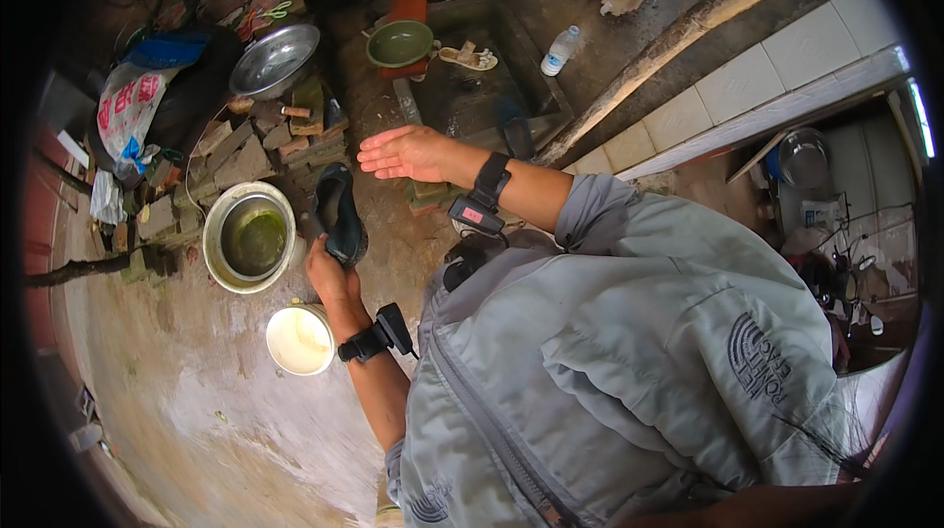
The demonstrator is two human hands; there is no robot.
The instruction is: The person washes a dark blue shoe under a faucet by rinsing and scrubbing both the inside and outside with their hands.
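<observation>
My left hand [333, 281] grips a dark slip-on shoe [340, 214] by its lower end, and the shoe's opening faces up. Beside the shoe, to its upper right, my right hand [404, 153] is held out with the palm showing, fingers straight and nothing in it. The palm looks wet. Left of the shoe stands a metal pot [214, 262] with greenish liquid inside. Close to my left wrist is a white bucket [279, 351]. Another dark shoe [514, 128] lies by a low concrete trough [542, 89], partly behind my right forearm.
Stacked bricks [243, 159] carry a metal basin [274, 60]. A green basin [399, 43], a beige sandal [470, 58] and a plastic bottle [560, 51] are near the trough. A wooden pole [686, 34] slants along the tiled ledge [737, 78]. A printed sack [129, 111] lies left.
</observation>
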